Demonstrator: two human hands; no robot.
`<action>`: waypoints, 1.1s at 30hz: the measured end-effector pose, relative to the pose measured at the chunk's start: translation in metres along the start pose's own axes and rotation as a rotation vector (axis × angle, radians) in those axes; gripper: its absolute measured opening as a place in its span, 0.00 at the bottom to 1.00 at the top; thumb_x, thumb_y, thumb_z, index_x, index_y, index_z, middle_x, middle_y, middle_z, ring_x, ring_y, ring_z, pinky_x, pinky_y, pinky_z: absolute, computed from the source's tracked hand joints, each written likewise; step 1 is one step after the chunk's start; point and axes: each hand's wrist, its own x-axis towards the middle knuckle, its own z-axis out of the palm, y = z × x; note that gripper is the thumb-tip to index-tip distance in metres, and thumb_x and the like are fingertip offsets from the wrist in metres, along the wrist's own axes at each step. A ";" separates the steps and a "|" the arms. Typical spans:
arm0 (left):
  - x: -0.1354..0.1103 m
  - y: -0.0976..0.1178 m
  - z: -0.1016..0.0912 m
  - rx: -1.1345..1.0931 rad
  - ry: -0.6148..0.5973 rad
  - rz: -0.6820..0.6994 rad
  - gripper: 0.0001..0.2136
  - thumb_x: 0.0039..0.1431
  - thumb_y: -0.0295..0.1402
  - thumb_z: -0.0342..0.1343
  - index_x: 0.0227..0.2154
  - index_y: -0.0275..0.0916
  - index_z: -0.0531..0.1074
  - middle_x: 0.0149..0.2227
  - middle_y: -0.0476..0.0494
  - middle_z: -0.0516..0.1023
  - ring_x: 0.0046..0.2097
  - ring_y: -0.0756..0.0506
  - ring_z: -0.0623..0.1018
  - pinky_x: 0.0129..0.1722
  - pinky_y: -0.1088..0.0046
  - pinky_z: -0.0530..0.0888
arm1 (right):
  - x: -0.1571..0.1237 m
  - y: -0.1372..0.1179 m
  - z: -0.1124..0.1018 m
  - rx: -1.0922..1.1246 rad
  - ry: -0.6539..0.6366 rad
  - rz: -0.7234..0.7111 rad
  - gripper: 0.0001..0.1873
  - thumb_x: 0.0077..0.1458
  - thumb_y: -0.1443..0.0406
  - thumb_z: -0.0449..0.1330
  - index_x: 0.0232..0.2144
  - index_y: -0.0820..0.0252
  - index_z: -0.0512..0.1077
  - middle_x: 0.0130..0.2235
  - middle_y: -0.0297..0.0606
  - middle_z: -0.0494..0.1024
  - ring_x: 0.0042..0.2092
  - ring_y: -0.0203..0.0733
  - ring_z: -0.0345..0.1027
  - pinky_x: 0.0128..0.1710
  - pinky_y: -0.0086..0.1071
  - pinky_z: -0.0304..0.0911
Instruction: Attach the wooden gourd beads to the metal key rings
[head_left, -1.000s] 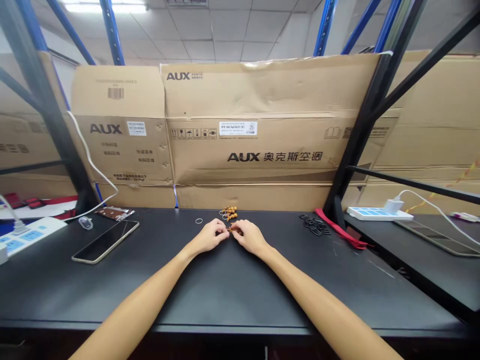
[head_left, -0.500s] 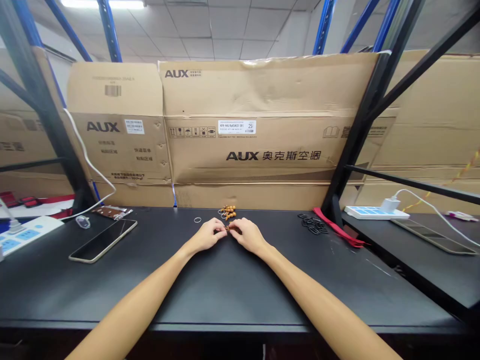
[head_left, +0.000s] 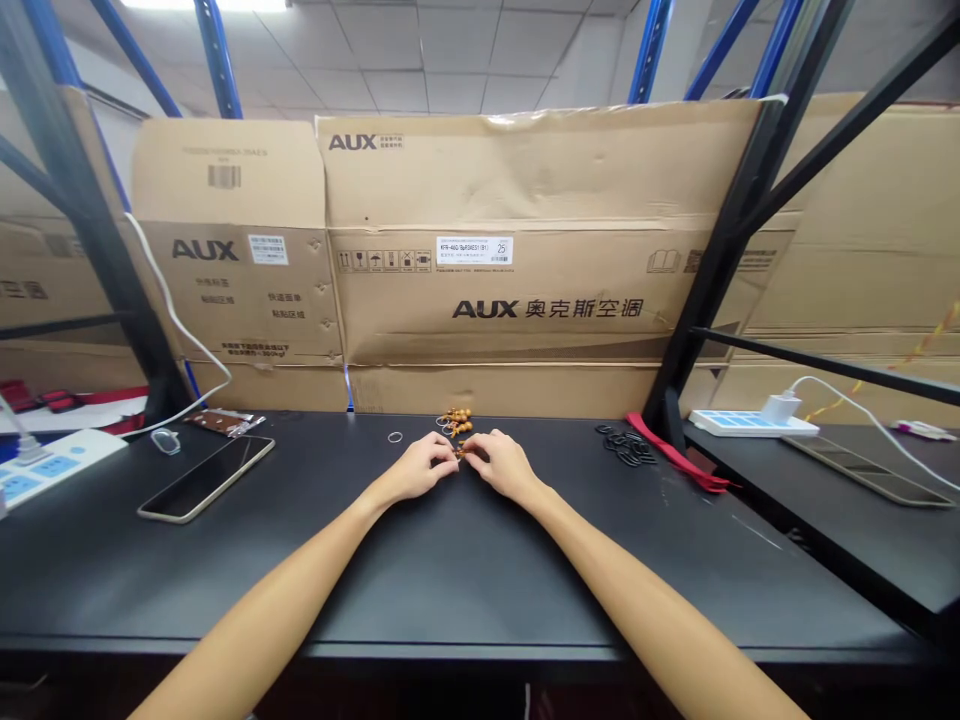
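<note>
My left hand (head_left: pixel 422 469) and my right hand (head_left: pixel 501 464) meet at the middle of the black table, fingertips pinched close together. Between them is a small amber-brown beaded keychain (head_left: pixel 460 452), mostly covered by the fingers. A pale glint shows at the left fingertips, too small to name. Just behind the hands lies a pile of amber beaded keychains (head_left: pixel 462 420) with metal rings. One loose metal ring (head_left: pixel 395 437) lies on the table to the left of that pile.
A phone (head_left: pixel 208 480), a brown packet (head_left: pixel 225 422) and a white power strip (head_left: pixel 56 465) lie on the left. To the right are black clips (head_left: pixel 628 447) and a red strap (head_left: pixel 679 458) by the shelf post. Cardboard (head_left: pixel 525 260) walls the back.
My fingertips have shifted slightly and a bit more of the amber piece shows between them. My right hand has moved slightly up and right.
</note>
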 end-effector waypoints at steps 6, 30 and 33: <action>-0.002 0.004 -0.001 0.010 0.011 -0.055 0.15 0.57 0.43 0.51 0.26 0.38 0.74 0.40 0.45 0.72 0.36 0.49 0.73 0.40 0.72 0.71 | -0.001 0.000 0.002 0.120 -0.004 -0.094 0.07 0.56 0.65 0.56 0.36 0.56 0.73 0.34 0.35 0.77 0.35 0.38 0.65 0.37 0.30 0.59; 0.001 -0.009 -0.009 0.087 0.129 -0.084 0.14 0.56 0.39 0.51 0.21 0.37 0.72 0.38 0.45 0.71 0.36 0.48 0.72 0.43 0.70 0.70 | -0.006 0.016 -0.005 -0.053 -0.145 -0.011 0.18 0.56 0.53 0.56 0.46 0.53 0.72 0.55 0.40 0.69 0.54 0.49 0.60 0.49 0.43 0.59; 0.000 -0.008 -0.007 0.177 0.158 -0.041 0.10 0.56 0.38 0.52 0.27 0.38 0.72 0.37 0.44 0.70 0.38 0.46 0.72 0.44 0.68 0.69 | -0.006 0.019 -0.002 -0.101 -0.158 0.066 0.15 0.58 0.56 0.54 0.42 0.55 0.74 0.53 0.41 0.71 0.50 0.48 0.64 0.47 0.41 0.61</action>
